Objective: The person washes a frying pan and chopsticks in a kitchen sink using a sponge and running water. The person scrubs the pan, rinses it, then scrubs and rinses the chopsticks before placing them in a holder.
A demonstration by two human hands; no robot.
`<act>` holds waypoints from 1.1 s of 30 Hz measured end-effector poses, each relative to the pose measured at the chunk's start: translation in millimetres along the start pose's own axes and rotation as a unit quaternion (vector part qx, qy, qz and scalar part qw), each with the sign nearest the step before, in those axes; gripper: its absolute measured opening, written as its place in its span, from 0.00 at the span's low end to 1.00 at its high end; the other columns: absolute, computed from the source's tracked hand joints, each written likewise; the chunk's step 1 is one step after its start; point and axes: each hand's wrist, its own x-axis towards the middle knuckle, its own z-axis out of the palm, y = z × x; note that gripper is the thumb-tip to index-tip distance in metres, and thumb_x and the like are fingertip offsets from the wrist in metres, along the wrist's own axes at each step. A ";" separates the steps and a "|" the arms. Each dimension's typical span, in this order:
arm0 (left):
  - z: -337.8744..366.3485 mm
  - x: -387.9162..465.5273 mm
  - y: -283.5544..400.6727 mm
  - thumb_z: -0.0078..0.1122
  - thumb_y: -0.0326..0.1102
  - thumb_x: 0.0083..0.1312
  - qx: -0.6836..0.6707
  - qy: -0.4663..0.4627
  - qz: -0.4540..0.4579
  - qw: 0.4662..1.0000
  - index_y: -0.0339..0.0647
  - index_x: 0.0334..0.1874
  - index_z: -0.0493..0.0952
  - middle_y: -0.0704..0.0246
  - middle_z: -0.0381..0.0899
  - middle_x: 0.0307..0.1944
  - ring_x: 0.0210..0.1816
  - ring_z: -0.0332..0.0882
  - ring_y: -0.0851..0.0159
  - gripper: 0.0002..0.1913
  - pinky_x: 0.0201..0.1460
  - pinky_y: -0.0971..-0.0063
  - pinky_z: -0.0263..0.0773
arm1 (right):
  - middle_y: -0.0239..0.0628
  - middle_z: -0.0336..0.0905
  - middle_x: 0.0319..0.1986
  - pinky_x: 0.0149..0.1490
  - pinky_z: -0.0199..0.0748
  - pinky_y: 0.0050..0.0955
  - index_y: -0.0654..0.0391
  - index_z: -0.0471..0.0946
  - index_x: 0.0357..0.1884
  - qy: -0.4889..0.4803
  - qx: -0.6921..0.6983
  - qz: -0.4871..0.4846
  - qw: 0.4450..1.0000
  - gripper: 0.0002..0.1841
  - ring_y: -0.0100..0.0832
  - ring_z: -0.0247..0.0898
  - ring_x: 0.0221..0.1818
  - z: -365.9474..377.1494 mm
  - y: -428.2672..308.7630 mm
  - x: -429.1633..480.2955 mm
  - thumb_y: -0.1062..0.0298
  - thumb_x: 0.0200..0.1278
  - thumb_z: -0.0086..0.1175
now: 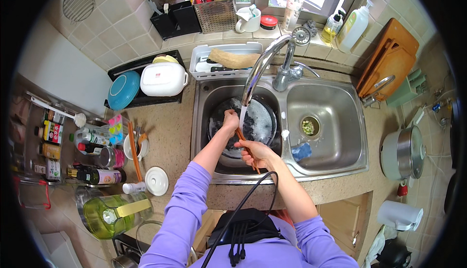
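My right hand [257, 153] is closed around brown chopsticks [240, 135], held at a slant over the left sink basin [202, 136]. My left hand [230, 119], fingers curled, is beside the running water [242, 116], near the chopsticks' upper end. Whether it grips anything is hidden. The stream falls from a curved chrome faucet [258, 63]. Below both hands, a round black pan [219, 113] with white suds and water on it lies in the basin.
A blue sponge [301, 152] and a drain strainer with food scraps [308, 126] are in the right basin [339, 122]. Behind the sink stands a white utensil tray [202, 72]. Bottles and a green-filled jug [105, 213] crowd the left; a pot [397, 154] stands right.
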 end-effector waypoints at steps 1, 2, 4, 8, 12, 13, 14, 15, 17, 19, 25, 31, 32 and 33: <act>1.9 5.4 -3.6 0.44 0.27 0.64 0.025 -0.029 0.004 0.999 0.35 0.58 0.57 0.58 0.75 0.31 0.22 0.75 0.62 0.20 0.23 0.70 0.71 | 0.25 0.56 0.16 0.16 0.47 0.16 0.57 0.65 0.38 0.011 0.022 -0.001 1.000 0.09 0.17 0.48 0.13 4.8 -0.9 0.6 0.62 0.71 0.38; 3.9 12.1 -8.5 0.46 0.28 0.62 0.049 -0.056 0.008 0.997 0.33 0.56 0.59 0.59 0.75 0.30 0.23 0.76 0.61 0.20 0.23 0.70 0.71 | 0.26 0.57 0.17 0.15 0.47 0.15 0.58 0.65 0.37 0.018 0.037 -0.016 0.999 0.10 0.17 0.49 0.13 3.7 0.4 9.4 0.62 0.71 0.38; 1.8 21.6 -19.0 0.49 0.29 0.57 0.128 -0.022 0.041 0.991 0.26 0.47 0.66 0.59 0.76 0.26 0.28 0.79 0.62 0.17 0.24 0.66 0.73 | 0.26 0.56 0.17 0.15 0.47 0.15 0.58 0.65 0.36 -0.014 0.035 -0.018 0.999 0.10 0.17 0.51 0.14 1.5 0.6 32.1 0.62 0.70 0.39; 16.4 -32.4 23.2 0.51 0.27 0.54 0.195 -0.105 -0.073 0.973 0.28 0.31 0.74 0.53 0.78 0.26 0.25 0.79 0.58 0.08 0.25 0.60 0.74 | 0.27 0.58 0.18 0.14 0.48 0.16 0.60 0.65 0.33 -0.011 0.045 -0.028 0.999 0.06 0.18 0.52 0.13 -21.9 -16.7 53.8 0.70 0.67 0.39; -17.9 -36.5 22.3 0.47 0.28 0.57 0.037 -0.151 -0.129 0.979 0.30 0.29 0.75 0.54 0.77 0.26 0.25 0.79 0.56 0.08 0.24 0.59 0.75 | 0.34 0.69 0.23 0.19 0.59 0.19 0.62 0.70 0.31 0.020 -0.014 -0.052 0.998 0.04 0.25 0.62 0.16 -9.0 -21.6 58.8 0.74 0.60 0.43; -17.6 -36.9 26.0 0.44 0.27 0.59 0.016 -0.123 -0.127 0.984 0.30 0.31 0.74 0.55 0.77 0.27 0.26 0.79 0.56 0.09 0.25 0.59 0.75 | 0.35 0.71 0.24 0.21 0.62 0.19 0.63 0.71 0.31 0.025 -0.033 -0.064 0.997 0.05 0.26 0.64 0.17 -15.4 -22.6 65.9 0.73 0.60 0.43; -16.8 -36.8 29.9 0.41 0.27 0.61 -0.004 -0.095 -0.125 0.988 0.30 0.33 0.74 0.56 0.77 0.27 0.26 0.79 0.55 0.10 0.25 0.59 0.76 | 0.40 0.74 0.27 0.26 0.72 0.24 0.64 0.72 0.32 0.049 -0.121 -0.096 0.987 0.06 0.31 0.70 0.21 -30.0 -25.4 79.4 0.75 0.56 0.43; -22.8 -34.8 29.5 0.38 0.27 0.63 -0.027 -0.060 -0.127 0.990 0.31 0.35 0.73 0.56 0.76 0.28 0.27 0.78 0.55 0.11 0.25 0.59 0.77 | 0.41 0.74 0.28 0.28 0.74 0.25 0.64 0.73 0.32 0.098 -0.081 -0.130 0.983 0.06 0.32 0.71 0.22 -25.2 -28.5 81.5 0.75 0.56 0.44; -34.1 -27.3 29.8 0.37 0.25 0.65 -0.105 -0.015 -0.184 0.977 0.31 0.31 0.67 0.61 0.71 0.24 0.23 0.76 0.61 0.08 0.24 0.62 0.77 | 0.43 0.75 0.29 0.32 0.77 0.26 0.65 0.73 0.32 0.195 -0.001 -0.197 0.961 0.06 0.34 0.74 0.24 -9.6 -37.1 79.1 0.76 0.56 0.44; -45.1 -14.1 28.6 0.39 0.24 0.65 -0.099 -0.083 -0.200 0.971 0.32 0.29 0.66 0.63 0.69 0.23 0.19 0.71 0.66 0.07 0.19 0.68 0.72 | 0.44 0.76 0.29 0.31 0.77 0.26 0.68 0.75 0.30 0.126 0.074 -0.194 0.970 0.06 0.35 0.75 0.25 -14.3 -41.3 87.8 0.77 0.56 0.48; -23.7 -16.4 23.9 0.42 0.23 0.64 -0.161 -0.176 -0.231 0.943 0.30 0.31 0.68 0.63 0.69 0.22 0.18 0.67 0.65 0.05 0.17 0.74 0.62 | 0.50 0.79 0.30 0.31 0.76 0.32 0.69 0.77 0.25 0.319 -0.216 -0.223 0.896 0.15 0.41 0.78 0.29 -39.1 -40.7 77.5 0.63 0.56 0.57; 8.2 -51.3 35.7 0.46 0.18 0.63 -0.094 -0.156 -0.222 0.958 0.30 0.33 0.66 0.62 0.70 0.25 0.15 0.61 0.72 0.02 0.16 0.80 0.59 | 0.64 0.74 0.39 0.53 0.68 0.45 0.73 0.76 0.34 0.344 -0.615 -0.233 0.670 0.33 0.57 0.70 0.48 -63.7 -33.2 3.6 0.42 0.60 0.46; 3.6 -50.4 35.1 0.45 0.18 0.63 -0.092 -0.160 -0.224 0.957 0.30 0.33 0.65 0.63 0.69 0.24 0.15 0.61 0.73 0.01 0.16 0.80 0.58 | 0.62 0.71 0.44 0.55 0.68 0.42 0.70 0.74 0.41 0.303 -0.680 -0.201 0.636 0.31 0.55 0.69 0.50 -68.2 -27.3 -6.5 0.44 0.58 0.50; -1.0 -50.1 33.2 0.45 0.18 0.63 -0.091 -0.162 -0.227 0.956 0.30 0.33 0.65 0.64 0.68 0.23 0.15 0.60 0.73 0.01 0.16 0.80 0.57 | 0.61 0.68 0.49 0.57 0.68 0.39 0.68 0.72 0.48 0.259 -0.740 -0.166 0.598 0.32 0.52 0.67 0.53 -61.4 -22.9 -22.6 0.46 0.55 0.54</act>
